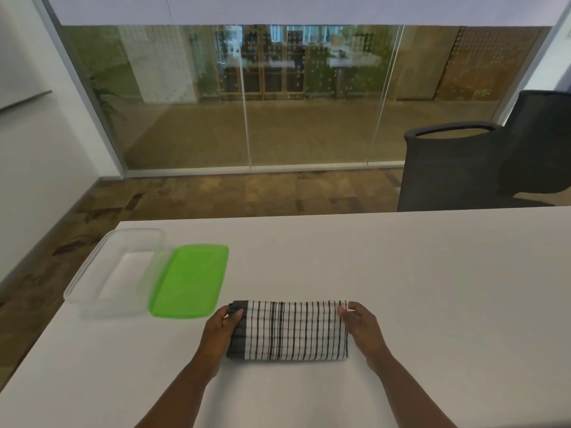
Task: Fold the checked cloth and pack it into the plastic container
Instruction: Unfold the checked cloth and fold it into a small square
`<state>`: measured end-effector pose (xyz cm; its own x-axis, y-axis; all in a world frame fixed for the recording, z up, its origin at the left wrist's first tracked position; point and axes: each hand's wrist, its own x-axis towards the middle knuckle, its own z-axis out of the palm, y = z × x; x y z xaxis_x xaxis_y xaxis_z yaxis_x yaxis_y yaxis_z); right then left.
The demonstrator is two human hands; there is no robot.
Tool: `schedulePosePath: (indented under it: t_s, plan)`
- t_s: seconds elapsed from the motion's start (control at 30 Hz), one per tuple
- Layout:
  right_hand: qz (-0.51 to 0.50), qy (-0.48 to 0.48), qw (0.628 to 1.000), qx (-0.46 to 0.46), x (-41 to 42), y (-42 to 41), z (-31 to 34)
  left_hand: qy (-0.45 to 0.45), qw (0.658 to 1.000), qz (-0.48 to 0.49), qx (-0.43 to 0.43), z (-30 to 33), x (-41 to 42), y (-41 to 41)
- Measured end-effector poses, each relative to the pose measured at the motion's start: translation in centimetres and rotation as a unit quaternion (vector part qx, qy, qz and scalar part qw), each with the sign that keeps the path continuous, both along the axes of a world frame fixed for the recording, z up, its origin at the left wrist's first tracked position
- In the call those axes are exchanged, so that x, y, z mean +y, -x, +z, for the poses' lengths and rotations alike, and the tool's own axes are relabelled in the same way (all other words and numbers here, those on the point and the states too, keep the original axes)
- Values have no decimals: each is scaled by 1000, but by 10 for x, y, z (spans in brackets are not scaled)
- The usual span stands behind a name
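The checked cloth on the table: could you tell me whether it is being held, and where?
Yes. The left hand grips the checked cloth at its dark left end, the right hand at its right end.

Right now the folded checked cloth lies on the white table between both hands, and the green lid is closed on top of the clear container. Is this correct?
Not quite. The green lid is not on the clear container; it lies on the white table beside it, leaving it open. The head view shows this. The folded checked cloth does lie between the left hand and right hand.
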<state>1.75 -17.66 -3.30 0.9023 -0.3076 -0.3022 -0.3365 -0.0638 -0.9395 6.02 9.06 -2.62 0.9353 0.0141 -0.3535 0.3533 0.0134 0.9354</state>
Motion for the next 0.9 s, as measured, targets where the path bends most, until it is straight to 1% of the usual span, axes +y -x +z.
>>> schedulePosePath:
  t_s: [0.07,0.13,0.2,0.27,0.33,0.4,0.47,0.53,0.6,0.73,0.83,0.9]
  plan:
    - [28,56,997,38,3,-4,-8,5,1000,24,8,-3,-7,-6]
    - [48,122,989,62,4,-6,-16,10,999,15,34,-9,-8,-10]
    - [41,159,985,58,5,-6,-25,4,997,-18,68,-18,-3,-9]
    - [33,196,979,37,9,-6,-31,-37,995,-46,79,-30,2,-5]
    - [12,208,978,12,14,-6,-35,-80,993,-51,67,-41,4,-3]
    - [-18,207,978,6,20,-7,-39,-114,991,-44,50,-46,2,-1]
    - [-39,216,975,12,25,-12,-39,-119,992,-38,35,-47,-1,2]
    - [-42,225,973,4,29,-19,-39,-147,988,-37,30,-49,-2,1]
    - [-42,243,969,9,31,-25,-39,-179,982,-48,42,-52,-1,-2]
    - [-54,289,955,37,31,-33,-42,-188,977,-46,90,-52,-1,-7]
    - [-75,309,946,61,32,-34,-46,-191,976,-39,97,-54,-1,-9]
    - [-80,314,943,68,35,-33,-49,-213,972,-42,90,-54,-2,-9]
